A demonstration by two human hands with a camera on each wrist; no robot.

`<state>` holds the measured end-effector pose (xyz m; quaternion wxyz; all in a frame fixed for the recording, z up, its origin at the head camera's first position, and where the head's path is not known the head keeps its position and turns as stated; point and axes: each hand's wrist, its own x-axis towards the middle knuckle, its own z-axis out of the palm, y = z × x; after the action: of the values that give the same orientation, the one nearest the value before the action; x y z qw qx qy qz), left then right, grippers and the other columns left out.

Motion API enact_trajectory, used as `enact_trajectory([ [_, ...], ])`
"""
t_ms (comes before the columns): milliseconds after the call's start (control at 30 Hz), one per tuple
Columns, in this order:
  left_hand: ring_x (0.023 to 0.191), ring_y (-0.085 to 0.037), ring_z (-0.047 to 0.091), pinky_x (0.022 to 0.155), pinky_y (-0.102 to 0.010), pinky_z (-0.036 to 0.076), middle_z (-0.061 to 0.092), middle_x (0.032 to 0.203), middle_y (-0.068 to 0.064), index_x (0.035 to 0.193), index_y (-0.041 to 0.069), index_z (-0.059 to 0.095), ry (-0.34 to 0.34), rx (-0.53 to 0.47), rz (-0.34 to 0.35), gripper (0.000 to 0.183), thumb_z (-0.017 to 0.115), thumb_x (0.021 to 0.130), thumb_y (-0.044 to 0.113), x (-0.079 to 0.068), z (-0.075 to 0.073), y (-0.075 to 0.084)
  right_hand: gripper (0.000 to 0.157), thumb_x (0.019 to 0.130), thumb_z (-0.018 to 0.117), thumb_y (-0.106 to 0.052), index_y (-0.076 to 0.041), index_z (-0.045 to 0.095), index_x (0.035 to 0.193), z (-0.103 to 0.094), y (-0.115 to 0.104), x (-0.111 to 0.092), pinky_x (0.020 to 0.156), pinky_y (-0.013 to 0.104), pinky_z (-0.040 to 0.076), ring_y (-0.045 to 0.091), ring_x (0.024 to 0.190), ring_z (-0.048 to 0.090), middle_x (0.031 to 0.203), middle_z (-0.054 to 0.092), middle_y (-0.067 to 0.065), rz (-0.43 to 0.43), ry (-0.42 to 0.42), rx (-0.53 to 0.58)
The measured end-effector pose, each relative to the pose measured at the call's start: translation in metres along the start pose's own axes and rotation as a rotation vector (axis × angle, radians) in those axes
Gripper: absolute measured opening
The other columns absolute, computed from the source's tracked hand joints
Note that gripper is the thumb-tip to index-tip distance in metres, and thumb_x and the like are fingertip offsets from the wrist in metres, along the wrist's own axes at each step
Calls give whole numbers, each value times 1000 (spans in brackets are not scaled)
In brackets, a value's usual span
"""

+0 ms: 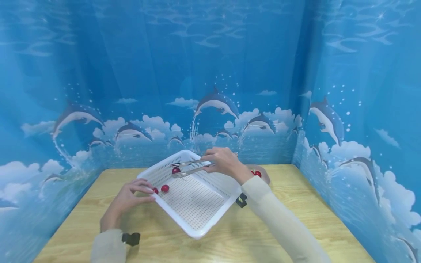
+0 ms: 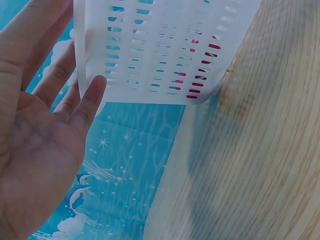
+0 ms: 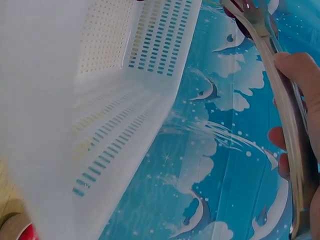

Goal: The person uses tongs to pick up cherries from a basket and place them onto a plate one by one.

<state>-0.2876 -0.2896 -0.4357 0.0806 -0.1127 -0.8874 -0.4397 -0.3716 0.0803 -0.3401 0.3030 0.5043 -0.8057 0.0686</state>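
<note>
A white perforated plastic basket [image 1: 200,208] sits on the wooden table, turned cornerwise. My left hand [image 1: 133,195] grips its left rim, fingertips over the edge. Silver metal tongs [image 1: 195,170] with fork-like ends are held in my right hand [image 1: 223,162] above the basket. Between the tong tips is a dark red round fruit [image 1: 176,170]. Inside, near my left fingertips, lie a red fruit [image 1: 165,188] and a second red fruit [image 1: 155,190], partly hidden. The right wrist view shows the tongs [image 3: 280,95] lying along my right fingers.
Behind my right forearm, a brownish shallow dish [image 1: 265,176] holds more red fruit [image 1: 258,174], mostly hidden by the arm and basket. The wooden table [image 1: 158,241] is bounded by blue dolphin-print curtains [image 1: 158,73] at the back and both sides.
</note>
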Motion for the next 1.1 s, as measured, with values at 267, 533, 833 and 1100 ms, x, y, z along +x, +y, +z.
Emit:
enact_trajectory([
  [267, 128, -30, 54, 113, -71, 37, 74, 119, -15, 96, 8, 82, 6, -6, 2, 25, 91, 77, 22, -1, 0, 0, 25, 80, 88, -30, -17, 82, 101, -2, 9, -25, 65, 23, 59, 13, 81, 72, 93, 79, -2, -36, 122, 56],
  [533, 124, -16, 54, 113, -70, 37, 74, 120, -17, 96, 8, 82, 9, -9, 13, 25, 92, 76, 21, -1, 1, -1, 26, 77, 88, -31, -18, 82, 98, -10, 14, -43, 63, 23, 59, 12, 78, 71, 92, 79, -3, -74, 212, 47],
  [833, 122, -13, 51, 114, -70, 35, 75, 117, -14, 94, 9, 82, 25, 7, 14, 24, 92, 75, 22, 1, 1, -2, 30, 77, 88, -29, -17, 81, 103, -17, 15, -72, 68, 24, 62, 14, 82, 73, 97, 79, 0, -22, 170, 60],
  [1100, 126, -25, 52, 114, -70, 37, 75, 118, -14, 94, 9, 82, 19, 2, 2, 25, 92, 76, 22, 0, 0, -1, 31, 75, 90, -29, -14, 82, 102, -19, 12, -89, 57, 19, 56, 13, 75, 72, 94, 80, 1, 12, 202, 53],
])
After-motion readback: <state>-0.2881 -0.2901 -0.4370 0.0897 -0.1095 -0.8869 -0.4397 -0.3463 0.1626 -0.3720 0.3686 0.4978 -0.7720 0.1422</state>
